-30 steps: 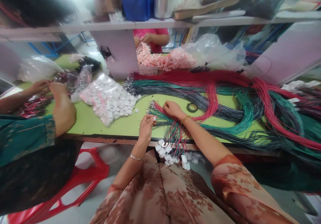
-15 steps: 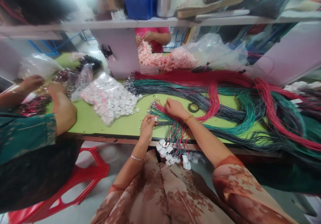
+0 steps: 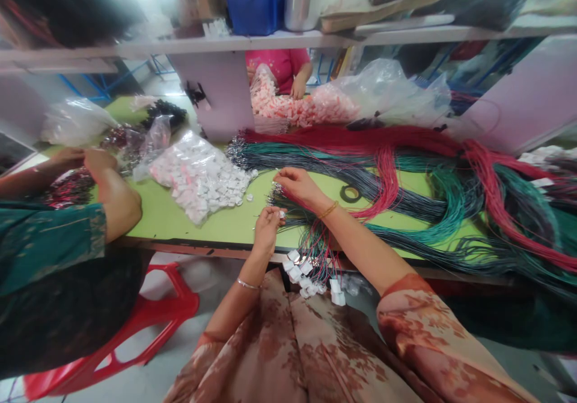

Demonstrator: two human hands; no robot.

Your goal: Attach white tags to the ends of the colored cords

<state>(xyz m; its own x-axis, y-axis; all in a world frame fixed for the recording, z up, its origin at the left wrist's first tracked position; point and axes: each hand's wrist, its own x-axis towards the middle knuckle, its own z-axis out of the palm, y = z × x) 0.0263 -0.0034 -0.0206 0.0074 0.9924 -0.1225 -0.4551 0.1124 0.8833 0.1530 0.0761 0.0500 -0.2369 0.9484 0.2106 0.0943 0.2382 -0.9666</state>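
Note:
My left hand (image 3: pixel 267 230) is closed in a pinch near the table's front edge, with a small white plastic connector (image 3: pixel 282 214) between thumb and fingertips. Just above it, my right hand (image 3: pixel 300 187) pinches a thin wire by its end, its fingers over the metal-tipped ends (image 3: pixel 274 193) of a wire bundle. The wire itself is mostly hidden by the fingers. Below my right wrist, red, green and black wires with white connectors (image 3: pixel 306 276) on their ends hang over the table edge in front of my lap.
A clear bag of white connectors (image 3: pixel 198 180) lies left of my hands. Long red wires (image 3: pixel 342 138), green wires (image 3: pixel 444 204) and a black tape roll (image 3: pixel 350 194) lie right and behind. A co-worker's arms (image 3: pixel 112 192) work at left; another person (image 3: pixel 288 72) sits opposite. A shelf (image 3: pixel 180 45) crosses above.
My right hand has moved left and slightly up to the wire tips, its fingers now pinched there. My left hand keeps the connector in nearly the same spot. The person opposite has lowered a hand.

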